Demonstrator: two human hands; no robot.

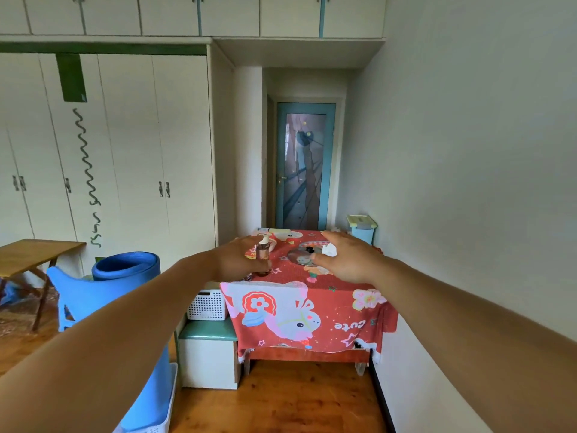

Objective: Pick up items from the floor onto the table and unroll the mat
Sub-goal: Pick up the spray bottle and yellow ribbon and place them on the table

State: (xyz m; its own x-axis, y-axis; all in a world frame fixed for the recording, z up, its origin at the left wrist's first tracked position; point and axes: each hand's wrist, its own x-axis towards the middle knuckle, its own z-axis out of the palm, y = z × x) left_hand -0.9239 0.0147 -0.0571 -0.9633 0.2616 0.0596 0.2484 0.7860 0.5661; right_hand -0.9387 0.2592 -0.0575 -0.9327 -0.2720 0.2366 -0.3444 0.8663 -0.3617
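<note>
While both arms stretch fwd over the far table [299, 354] w/ its red cartoon cloth [343, 326], the rolled blue mat [126, 267] stands on end at near left. Its long axis is vertical w/ the open end up, and its foot sits in a white slotted basket [159, 414] on the wood floor, just beside a blue plastic chair [71, 295].

The pump bottle [263, 253] is upright on the cloth's left part, pump head at top. The left hand [235, 257] is cupped in a C round it, thumb by the pump head & fingers curled at the base. Can't tell if it truly grips or only brackets it.

The right hand [349, 260] hovers palm-down over the cloth's right part, fingers spread wide & straight. A crumpled white tissue [329, 250] shows btwn its thumb & fingers, contact unclear. A steel pot lid [299, 256] lies flat btwn the two hands, knob up.
</note>
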